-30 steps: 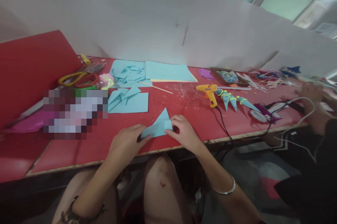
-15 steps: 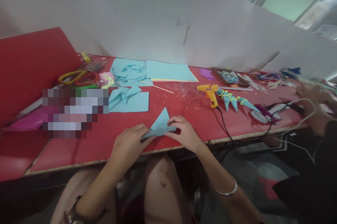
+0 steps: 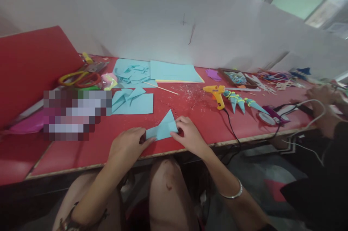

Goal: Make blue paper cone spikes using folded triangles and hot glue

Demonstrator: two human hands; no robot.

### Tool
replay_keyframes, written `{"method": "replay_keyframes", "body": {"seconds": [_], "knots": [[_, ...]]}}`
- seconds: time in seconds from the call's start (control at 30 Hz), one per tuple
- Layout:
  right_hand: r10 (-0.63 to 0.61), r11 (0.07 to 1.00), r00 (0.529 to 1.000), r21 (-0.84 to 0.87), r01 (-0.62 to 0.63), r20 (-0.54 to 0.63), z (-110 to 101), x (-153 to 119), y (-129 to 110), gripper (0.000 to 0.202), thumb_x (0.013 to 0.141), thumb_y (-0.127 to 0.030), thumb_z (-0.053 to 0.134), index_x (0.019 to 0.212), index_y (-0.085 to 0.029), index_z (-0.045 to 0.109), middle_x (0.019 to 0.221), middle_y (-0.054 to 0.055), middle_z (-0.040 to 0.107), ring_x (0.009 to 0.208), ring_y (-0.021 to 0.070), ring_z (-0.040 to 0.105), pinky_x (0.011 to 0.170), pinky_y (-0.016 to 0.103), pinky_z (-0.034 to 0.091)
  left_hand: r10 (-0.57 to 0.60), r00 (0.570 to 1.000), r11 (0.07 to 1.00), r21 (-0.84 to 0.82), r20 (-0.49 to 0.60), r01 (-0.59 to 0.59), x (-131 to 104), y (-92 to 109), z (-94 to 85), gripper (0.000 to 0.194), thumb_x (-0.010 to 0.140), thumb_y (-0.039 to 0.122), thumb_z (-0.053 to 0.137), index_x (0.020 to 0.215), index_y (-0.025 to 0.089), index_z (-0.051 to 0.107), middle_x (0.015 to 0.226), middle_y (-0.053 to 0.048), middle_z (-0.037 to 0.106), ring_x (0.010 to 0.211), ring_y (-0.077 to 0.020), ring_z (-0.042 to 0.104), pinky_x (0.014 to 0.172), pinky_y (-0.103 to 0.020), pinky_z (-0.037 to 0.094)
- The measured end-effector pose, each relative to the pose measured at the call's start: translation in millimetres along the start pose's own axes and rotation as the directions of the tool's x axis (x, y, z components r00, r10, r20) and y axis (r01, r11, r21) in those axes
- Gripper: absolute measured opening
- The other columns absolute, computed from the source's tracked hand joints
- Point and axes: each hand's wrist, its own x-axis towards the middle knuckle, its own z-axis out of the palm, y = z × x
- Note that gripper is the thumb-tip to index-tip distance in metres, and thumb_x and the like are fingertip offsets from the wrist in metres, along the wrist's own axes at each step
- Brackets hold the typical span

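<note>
A light blue paper [image 3: 164, 126] with a pointed top lies near the front edge of the red table, between my hands. My left hand [image 3: 133, 140] pinches its left end between thumb and fingers. At its right end, my right hand [image 3: 187, 132] grips the edge, thumb in front and fingers behind. Up and to the left, folded blue pieces [image 3: 130, 97] rest on a blue sheet [image 3: 144, 106]. A yellow glue gun [image 3: 216, 95] lies on its side to the right, beside blue cones with yellow-green trim [image 3: 240, 103].
Scissors [image 3: 78, 79] lie at the left, by a raised red panel [image 3: 32, 57]. Blue sheets [image 3: 175, 71] and a thin stick [image 3: 161, 88] are behind. A tray [image 3: 239, 79] stands back right. Black cable [image 3: 231, 126] crosses the front edge. Another person's hands [image 3: 323, 102] are far right.
The paper's lower part, rolled or folded up before, now lies flatter and shows a wider face. My left hand has shifted slightly left and both hands still hold the paper.
</note>
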Motion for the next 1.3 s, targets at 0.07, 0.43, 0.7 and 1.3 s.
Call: {"method": "replay_keyframes", "body": {"seconds": [0.07,0.43,0.7,1.3], "knots": [[0.006,1.0,1.0,-0.025,-0.007,-0.017,1.5,-0.7,-0.4,0.023,0.078,-0.02,0.057,0.06,-0.019,0.042,0.081,0.003,0.051,0.079,0.0153,0.045,0.074,0.03,0.038,0.007,1.0,1.0,0.001,-0.002,-0.007,-0.7,-1.7,-0.7,0.036,0.083,0.047,0.046,0.06,0.019,0.05,0.059,0.0,0.055,0.054,-0.0134,0.05,0.048,-0.024,0.027],[0.031,0.995,1.0,-0.1,-0.03,0.005,2.4,-0.4,-2.9,0.018,0.08,-0.021,0.055,0.065,-0.018,0.045,0.085,0.005,0.052,0.082,0.0167,0.044,0.074,0.031,0.038,0.443,0.866,0.891,0.223,-0.232,-0.396,1.6,-13.5,16.4,0.053,0.082,0.009,0.043,0.13,0.032,0.045,0.141,-0.01,0.039,0.114,-0.0228,0.05,0.09,-0.036,0.043],[0.023,0.994,1.0,-0.106,-0.023,0.002,3.8,0.1,-0.8,0.016,0.08,-0.022,0.055,0.067,-0.018,0.047,0.086,0.005,0.052,0.082,0.0164,0.045,0.074,0.03,0.038,0.584,0.802,0.765,0.245,0.124,-0.595,9.9,-10.6,6.9,0.056,0.083,0.011,0.047,0.132,0.036,0.043,0.138,-0.003,0.048,0.124,-0.0195,0.045,0.101,-0.035,0.034],[0.074,0.992,0.997,-0.106,-0.076,-0.023,1.4,-4.0,-5.2,0.013,0.081,-0.017,0.049,0.068,-0.019,0.047,0.086,0.006,0.054,0.082,0.0189,0.045,0.075,0.032,0.039,0.53,0.843,0.773,0.355,0.092,-0.525,-20.4,-51.8,10.5,0.073,0.07,-0.002,0.039,0.129,0.04,0.046,0.135,0.002,0.051,0.119,-0.0237,0.051,0.096,-0.042,0.041]]}}
